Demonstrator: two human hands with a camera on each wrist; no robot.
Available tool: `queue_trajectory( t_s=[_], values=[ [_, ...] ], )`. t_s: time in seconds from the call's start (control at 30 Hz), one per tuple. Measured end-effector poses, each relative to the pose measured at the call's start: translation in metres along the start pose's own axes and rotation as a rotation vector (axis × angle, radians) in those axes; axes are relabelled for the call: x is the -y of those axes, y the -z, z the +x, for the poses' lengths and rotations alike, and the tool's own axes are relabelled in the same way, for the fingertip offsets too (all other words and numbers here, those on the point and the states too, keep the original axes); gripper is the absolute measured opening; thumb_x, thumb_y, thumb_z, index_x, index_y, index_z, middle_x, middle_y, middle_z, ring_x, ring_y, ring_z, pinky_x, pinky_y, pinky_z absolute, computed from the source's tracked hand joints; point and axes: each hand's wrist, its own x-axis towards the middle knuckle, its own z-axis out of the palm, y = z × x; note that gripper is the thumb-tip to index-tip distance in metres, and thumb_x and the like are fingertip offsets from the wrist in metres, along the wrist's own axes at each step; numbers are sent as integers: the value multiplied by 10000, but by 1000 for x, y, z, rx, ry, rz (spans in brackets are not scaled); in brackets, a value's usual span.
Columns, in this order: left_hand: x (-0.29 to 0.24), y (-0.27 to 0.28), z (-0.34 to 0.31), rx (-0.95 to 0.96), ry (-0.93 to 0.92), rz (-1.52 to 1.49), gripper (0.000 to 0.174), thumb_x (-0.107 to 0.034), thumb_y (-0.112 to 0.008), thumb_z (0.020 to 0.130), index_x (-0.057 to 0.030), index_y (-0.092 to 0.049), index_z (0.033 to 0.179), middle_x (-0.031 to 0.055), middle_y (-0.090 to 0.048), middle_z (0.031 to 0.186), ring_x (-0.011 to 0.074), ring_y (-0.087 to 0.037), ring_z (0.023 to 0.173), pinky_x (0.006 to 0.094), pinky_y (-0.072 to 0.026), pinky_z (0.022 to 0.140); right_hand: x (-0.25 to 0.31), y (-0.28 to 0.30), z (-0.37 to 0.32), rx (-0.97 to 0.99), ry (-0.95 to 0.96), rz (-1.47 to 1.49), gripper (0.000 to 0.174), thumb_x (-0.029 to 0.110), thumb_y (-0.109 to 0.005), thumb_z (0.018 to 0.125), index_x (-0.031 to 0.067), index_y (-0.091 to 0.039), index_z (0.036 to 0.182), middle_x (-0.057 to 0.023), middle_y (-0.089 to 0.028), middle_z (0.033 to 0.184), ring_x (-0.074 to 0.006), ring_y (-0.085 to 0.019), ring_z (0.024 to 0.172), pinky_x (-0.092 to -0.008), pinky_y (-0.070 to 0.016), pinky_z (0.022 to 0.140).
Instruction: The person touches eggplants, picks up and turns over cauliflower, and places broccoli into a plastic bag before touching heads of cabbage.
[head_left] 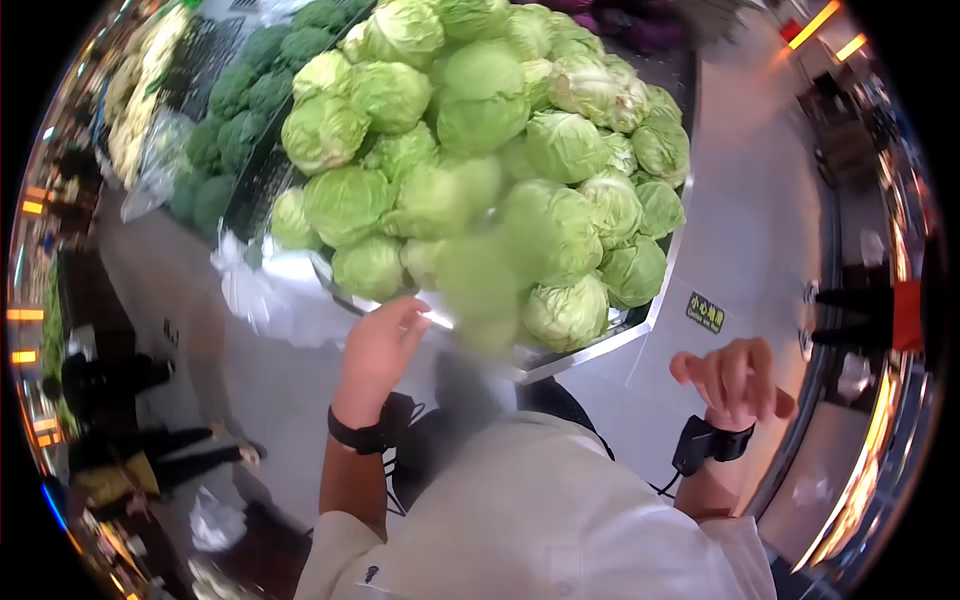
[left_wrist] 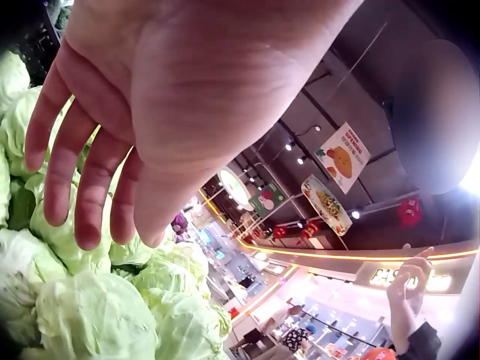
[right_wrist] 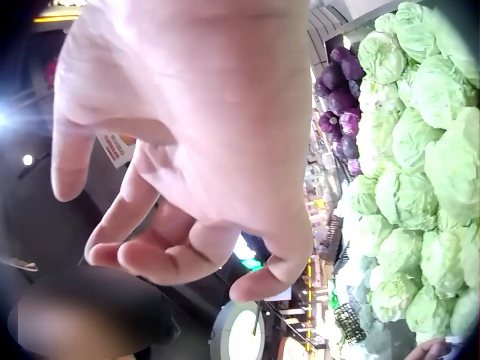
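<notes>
A tall pile of green cabbages [head_left: 565, 145] fills a display bin with a pale metal front rim [head_left: 590, 350]. My left hand [head_left: 380, 345] is at the near left corner of this bin, close to the rim. Its fingers extend loosely, and nothing is in the palm; in the left wrist view the left hand [left_wrist: 150, 97] overlaps the cabbages [left_wrist: 97, 315]. Off to the right of the bin, my right hand [head_left: 735, 380] is raised over the floor. Loosely bent, the fingers of the right hand [right_wrist: 187, 165] hold nothing. Part of the cabbage pile looks blurred in the head view.
Clear plastic bags [head_left: 270, 295] hang at the bin's left corner. Broccoli [head_left: 245, 100] and cauliflower [head_left: 140, 100] lie further left, purple cabbages [right_wrist: 341, 97] beyond the green ones. A warning sticker [head_left: 705, 312] marks the floor. Other people [head_left: 150, 465] stand at both sides.
</notes>
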Motion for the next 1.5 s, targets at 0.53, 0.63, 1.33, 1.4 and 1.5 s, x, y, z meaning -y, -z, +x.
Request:
queue_trajectory(
  t_s=[0.53,0.63,1.33,1.4,1.5],
  values=[
    [6,-56,-73,-43,340,-34,255,-206,-685,909,-55,-675,1114,109,-728,919,238,-701,845,342,-532,743,-93,58,4,-715,-386,49,212,250,-530,967,41,-554,948,-26,-508,759,-158,-491,765,-346,-412,880],
    [4,-53,-74,-54,365,-117,258,-201,-684,910,-59,-669,1126,106,-727,931,233,-697,874,342,-530,746,-101,51,11,-723,-437,-7,195,261,-531,967,68,-550,946,-15,-499,763,-154,-492,761,-355,-399,902],
    [14,-102,-39,-43,292,-430,352,-135,-657,934,-60,-569,1266,97,-632,1175,187,-619,997,305,-495,845,-84,83,95,66,-396,-1287,160,71,-685,836,44,-657,991,-113,-660,927,-228,-629,904,-357,-457,873],
    [10,-105,-27,-109,242,-465,508,-164,-689,905,-69,-490,1362,148,-527,1327,254,-572,1133,340,-480,927,-102,98,116,335,-366,-1477,280,97,-717,796,70,-655,1068,-124,-666,999,-264,-633,983,-422,-432,967],
    [-13,-107,-4,-116,102,-344,770,-205,-736,851,-60,-330,1489,223,-318,1506,355,-434,1328,394,-412,1059,-143,114,111,585,-226,-1751,380,145,-681,798,112,-628,1173,-106,-681,1054,-292,-626,1085,-533,-341,1090]
  ],
)
